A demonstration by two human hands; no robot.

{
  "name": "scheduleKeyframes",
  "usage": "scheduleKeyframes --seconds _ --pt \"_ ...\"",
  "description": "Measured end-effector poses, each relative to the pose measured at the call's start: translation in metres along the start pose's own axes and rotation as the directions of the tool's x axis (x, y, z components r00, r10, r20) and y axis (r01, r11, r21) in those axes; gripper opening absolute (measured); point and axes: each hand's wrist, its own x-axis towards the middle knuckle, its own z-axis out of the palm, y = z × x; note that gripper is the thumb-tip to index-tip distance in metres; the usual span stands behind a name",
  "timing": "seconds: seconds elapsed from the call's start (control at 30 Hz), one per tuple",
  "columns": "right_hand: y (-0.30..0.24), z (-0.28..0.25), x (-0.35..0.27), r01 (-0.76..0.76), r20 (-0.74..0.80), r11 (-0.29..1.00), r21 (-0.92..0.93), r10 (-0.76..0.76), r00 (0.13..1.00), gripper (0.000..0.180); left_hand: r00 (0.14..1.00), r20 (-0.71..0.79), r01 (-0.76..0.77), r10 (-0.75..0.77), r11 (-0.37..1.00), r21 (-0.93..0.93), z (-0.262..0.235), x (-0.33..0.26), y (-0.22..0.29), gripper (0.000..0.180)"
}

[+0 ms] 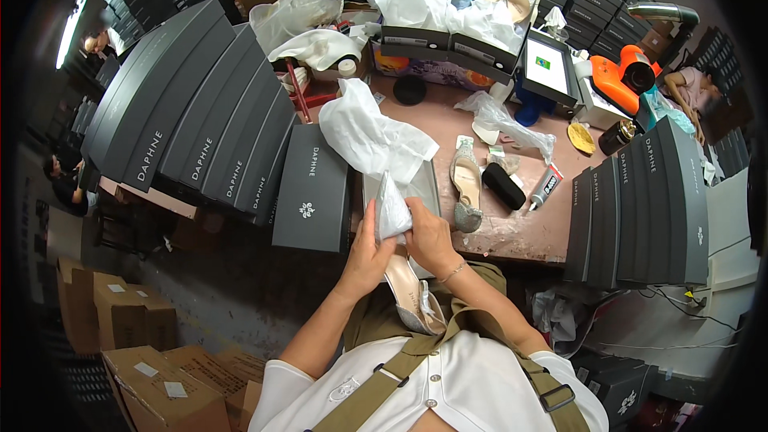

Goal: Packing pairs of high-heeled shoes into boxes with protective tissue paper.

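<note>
My left hand (370, 250) and my right hand (432, 234) are both closed around the front of a silver pointed shoe (406, 288). White tissue paper (391, 210) covers its toe, and the heel end points toward my body. Just beyond my hands an open grey shoebox (428, 186) sits at the table's front edge, with a crumpled white sheet of tissue (364, 132) draped over its far part. To the right of the box lies a second glittery silver shoe (465, 184), sole down, toe pointing away.
Stacked dark shoeboxes stand left (192, 104) and right (640, 208). Beside the second shoe lie a black oblong object (504, 186) and a glue tube (546, 186). An orange heat-gun-like tool (614, 84) rests back right. Cardboard cartons (164, 384) sit lower left. Other people are in the background.
</note>
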Motion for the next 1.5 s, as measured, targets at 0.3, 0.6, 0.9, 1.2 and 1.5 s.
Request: scheduleKeyframes --seconds 0.3,0.6,0.9,1.2,1.5 --pt "-0.015 -0.005 -0.033 0.14 -0.12 0.965 0.222 -0.115 0.986 0.064 0.937 -0.336 -0.011 -0.099 0.95 -0.312 0.023 0.008 -0.018 0.054" --pt "-0.01 -0.013 -0.024 0.072 -0.129 0.97 0.231 -0.043 0.991 0.068 0.963 -0.246 0.016 -0.106 0.94 -0.341 0.023 0.043 -0.009 0.053" --pt "0.129 -0.154 0.075 -0.101 -0.404 0.953 -0.287 -0.025 0.914 0.069 0.934 -0.117 -0.241 0.338 0.836 0.494 0.004 0.117 0.005 0.063" --pt "0.195 -0.173 0.113 0.013 -0.27 0.886 -0.464 -0.155 0.95 0.021 0.951 0.082 -0.309 0.299 0.932 0.189 0.044 0.091 0.043 0.067" --pt "0.017 -0.209 -0.011 -0.029 0.711 0.989 0.142 -0.081 0.698 0.028 0.761 0.593 -0.422 0.264 0.895 0.142 0.025 0.053 0.058 0.039"
